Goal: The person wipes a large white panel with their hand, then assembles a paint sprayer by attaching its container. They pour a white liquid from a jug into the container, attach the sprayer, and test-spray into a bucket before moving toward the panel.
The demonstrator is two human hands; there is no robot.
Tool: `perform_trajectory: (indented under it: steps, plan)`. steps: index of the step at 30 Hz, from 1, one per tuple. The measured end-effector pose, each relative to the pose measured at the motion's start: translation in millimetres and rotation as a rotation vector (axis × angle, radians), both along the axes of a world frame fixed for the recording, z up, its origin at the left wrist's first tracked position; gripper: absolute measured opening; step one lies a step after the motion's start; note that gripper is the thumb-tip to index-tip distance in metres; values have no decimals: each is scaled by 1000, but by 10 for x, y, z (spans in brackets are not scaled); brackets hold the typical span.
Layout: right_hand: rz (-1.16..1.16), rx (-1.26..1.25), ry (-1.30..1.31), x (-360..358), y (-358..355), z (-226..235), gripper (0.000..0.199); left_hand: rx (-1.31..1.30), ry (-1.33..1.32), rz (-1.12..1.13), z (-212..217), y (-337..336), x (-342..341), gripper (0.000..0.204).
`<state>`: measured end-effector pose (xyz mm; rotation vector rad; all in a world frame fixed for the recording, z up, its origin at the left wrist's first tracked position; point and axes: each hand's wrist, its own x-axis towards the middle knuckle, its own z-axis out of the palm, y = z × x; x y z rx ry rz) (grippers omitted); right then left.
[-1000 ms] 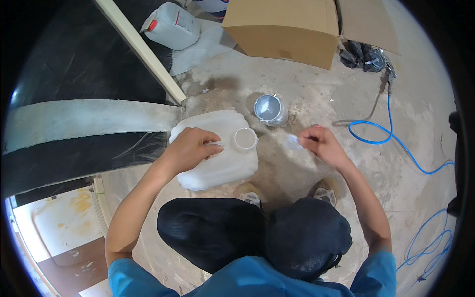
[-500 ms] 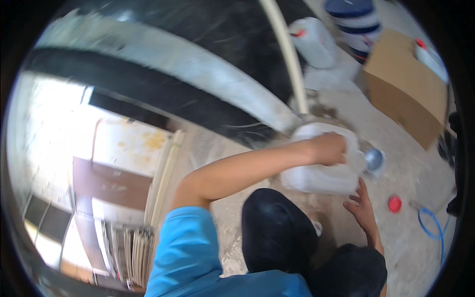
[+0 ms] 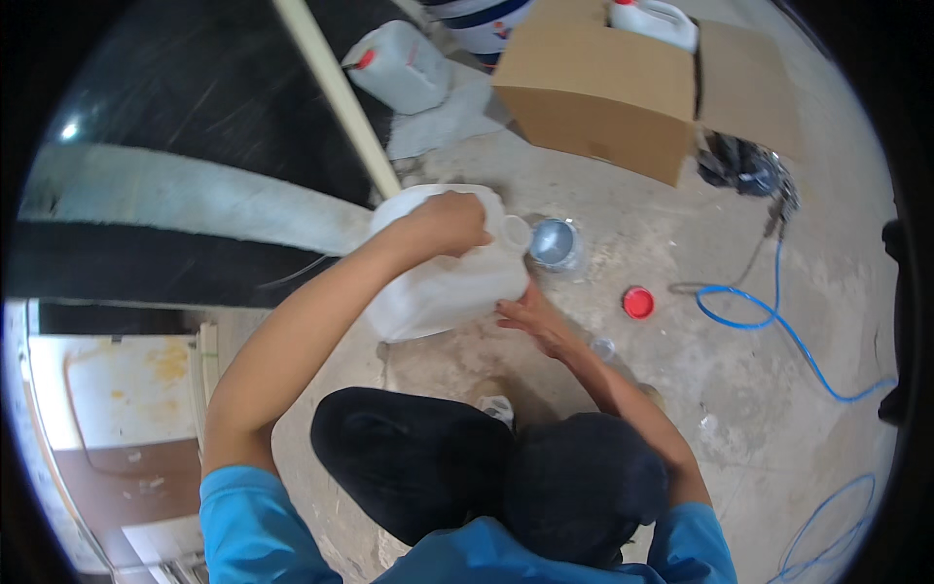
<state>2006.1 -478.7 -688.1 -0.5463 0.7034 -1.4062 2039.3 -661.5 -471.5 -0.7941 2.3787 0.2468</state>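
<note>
A large translucent white plastic jug (image 3: 428, 297) is in front of me, leaning to the right. My left hand (image 3: 449, 224) is closed round its handle from above. The jug's uncapped mouth (image 3: 517, 232) comes close to the rim of a small clear container (image 3: 555, 243), whose inside looks grey-blue. Whether liquid passes between them I cannot tell. Against the jug's lower right side rests my right hand (image 3: 540, 319), fingers spread and one fingertip partly hidden by the jug. A red screw cap (image 3: 638, 303) lies on the floor, right of the container.
Behind stand a second white jug (image 3: 404, 68) with a red cap, a blue-and-white bucket (image 3: 477, 24) and an open cardboard box (image 3: 603, 88) holding another jug. A pale pole (image 3: 336, 92) slants down behind my jug. Blue hose (image 3: 778, 316) curls on the right.
My view has swung to the right, so everything sits further left. The right hand has come up against the jug's side. The left hand keeps its grip on the handle.
</note>
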Motion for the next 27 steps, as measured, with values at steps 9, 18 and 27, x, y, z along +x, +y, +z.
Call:
perform_trajectory:
  steps: [9, 18, 27]
  plan:
    - [86, 9, -176, -36, -1, -6, 109, -94, -254, 49, 26, 218, -510, 28]
    - [104, -33, -391, 125, -30, -129, 96, -151, -341, -12, -123, 209, -644, 29]
    - [83, -91, -514, 257, -68, -192, 96, -190, -384, -90, -168, 254, -772, 32]
